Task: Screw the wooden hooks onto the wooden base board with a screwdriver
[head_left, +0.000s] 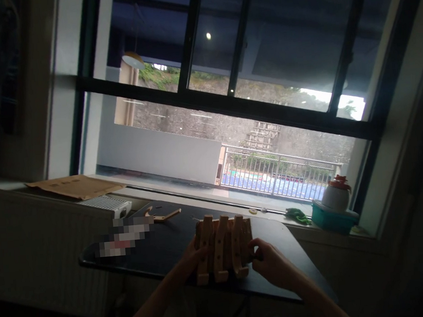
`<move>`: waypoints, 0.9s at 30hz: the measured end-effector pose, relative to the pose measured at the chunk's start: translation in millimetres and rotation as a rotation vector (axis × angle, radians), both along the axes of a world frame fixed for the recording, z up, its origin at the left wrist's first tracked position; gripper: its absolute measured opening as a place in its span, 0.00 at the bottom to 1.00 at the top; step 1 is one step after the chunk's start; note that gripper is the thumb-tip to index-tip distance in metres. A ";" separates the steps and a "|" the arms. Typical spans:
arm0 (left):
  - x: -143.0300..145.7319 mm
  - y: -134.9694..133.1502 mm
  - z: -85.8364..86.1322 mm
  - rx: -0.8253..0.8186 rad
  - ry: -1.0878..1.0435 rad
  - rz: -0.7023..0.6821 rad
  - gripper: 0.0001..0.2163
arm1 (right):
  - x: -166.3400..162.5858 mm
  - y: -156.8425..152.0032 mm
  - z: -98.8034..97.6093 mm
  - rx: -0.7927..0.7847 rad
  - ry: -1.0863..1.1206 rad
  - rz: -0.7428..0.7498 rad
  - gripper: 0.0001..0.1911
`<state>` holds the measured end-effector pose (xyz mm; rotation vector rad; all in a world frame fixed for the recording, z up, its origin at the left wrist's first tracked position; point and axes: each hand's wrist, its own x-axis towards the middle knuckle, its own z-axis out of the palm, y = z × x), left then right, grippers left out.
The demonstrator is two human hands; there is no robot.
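Observation:
A wooden piece with three upright curved slats (219,248), like a hook rack, is held over the front part of a dark table. The slats have small dark holes and turned-out lower ends. My left hand (195,257) grips its left side, the thumb lying across the left slat. At the right edge, my right hand (261,254) has its fingers curled in a pinch, close to or touching the wood. Whatever those fingers hold is too dark to make out. Behind and to the left, a loose angled wooden piece (165,216) lies on the table.
The dark table (271,271) stands against a window sill. A brown paper envelope (78,186) lies on the sill at left, near a white slatted box (107,206). To the right are a green cloth-like item (297,215), a teal container (333,217) and a white jug (336,193) with a red top.

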<state>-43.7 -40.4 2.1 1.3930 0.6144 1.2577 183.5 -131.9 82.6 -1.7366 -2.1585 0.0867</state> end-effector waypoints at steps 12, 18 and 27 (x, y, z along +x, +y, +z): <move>0.8 4.8 -1.8 0.014 0.004 -0.002 0.26 | -29.9 -1.3 9.3 0.039 -0.443 0.131 0.11; 1.2 3.5 -2.6 -0.020 0.000 -0.023 0.26 | -23.2 -0.6 -0.1 0.048 -0.313 -0.010 0.12; 0.6 -0.2 2.5 -0.024 -0.012 -0.008 0.25 | -16.6 1.5 -6.1 0.054 -0.189 -0.060 0.11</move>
